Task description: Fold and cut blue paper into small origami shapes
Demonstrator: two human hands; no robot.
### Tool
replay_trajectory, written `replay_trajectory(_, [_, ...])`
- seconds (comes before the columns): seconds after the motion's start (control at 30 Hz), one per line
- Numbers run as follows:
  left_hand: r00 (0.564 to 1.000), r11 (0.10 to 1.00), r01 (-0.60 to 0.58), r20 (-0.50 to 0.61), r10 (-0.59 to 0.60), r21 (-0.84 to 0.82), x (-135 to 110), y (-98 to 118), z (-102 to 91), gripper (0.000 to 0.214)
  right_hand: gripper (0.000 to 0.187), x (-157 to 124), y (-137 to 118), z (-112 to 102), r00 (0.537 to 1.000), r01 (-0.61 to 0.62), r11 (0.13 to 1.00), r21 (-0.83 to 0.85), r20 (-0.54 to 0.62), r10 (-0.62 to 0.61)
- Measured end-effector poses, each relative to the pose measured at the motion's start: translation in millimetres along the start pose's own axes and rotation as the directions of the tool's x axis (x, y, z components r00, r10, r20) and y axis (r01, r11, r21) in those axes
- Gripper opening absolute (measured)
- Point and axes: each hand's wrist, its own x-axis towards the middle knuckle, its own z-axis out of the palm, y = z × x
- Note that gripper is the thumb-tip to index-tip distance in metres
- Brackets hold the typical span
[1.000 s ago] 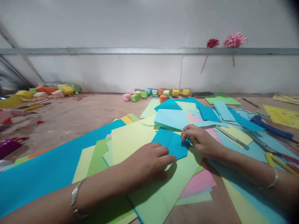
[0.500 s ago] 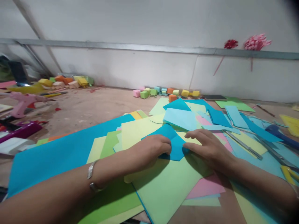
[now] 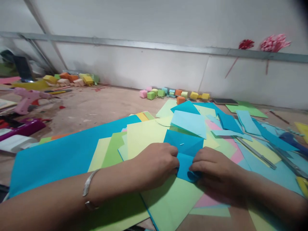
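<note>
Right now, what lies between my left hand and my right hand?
In the head view, a creased blue paper lies between your left hand and right hand, with both touching it.

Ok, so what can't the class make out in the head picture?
Head view:
Folded blue paper: partly covered by the bare left hand and bare right hand.
Tiny whitish fleck on it: too small to identify.
Yellow scissor handle: cut off by right edge.
Shiny purple object: cut off by left edge.
</note>
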Motion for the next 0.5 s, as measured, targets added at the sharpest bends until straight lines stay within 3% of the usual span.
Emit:
replay_trajectory(0.1, [1.0, 0.999, -0.014, 0.016, 0.013, 0.037, -2.6, 2.7, -2.2, 0.02, 0.004, 0.0, 7.0, -5.7, 0.997, -0.074, 0.959, 0.275, 0.015, 0.072])
replay_trajectory(0.23, [0.999, 0.995, -0.026, 0.025, 0.023, 0.094, -4.3, 5.2, -3.6, 0.02, 0.01, 3.9, 8.5, -11.8, 0.993, -0.117, 0.905, 0.409, 0.031, 0.115])
replay_trajectory(0.4, [0.997, 0.992, -0.081, 0.026, 0.079, 0.093, -3.2, 7.8, -3.1, 0.014, 0.013, 10.2, -0.8, -5.6, 0.935, -0.334, 0.91, 0.246, -0.037, 0.353])
replay_trajectory(0.5, [0.994, 0.991, -0.111, 0.006, 0.111, 0.072, -2.8, 8.6, -3.3, 0.015, 0.017, 10.4, -3.3, 0.6, 0.91, -0.408, 0.909, 0.085, -0.042, 0.412])
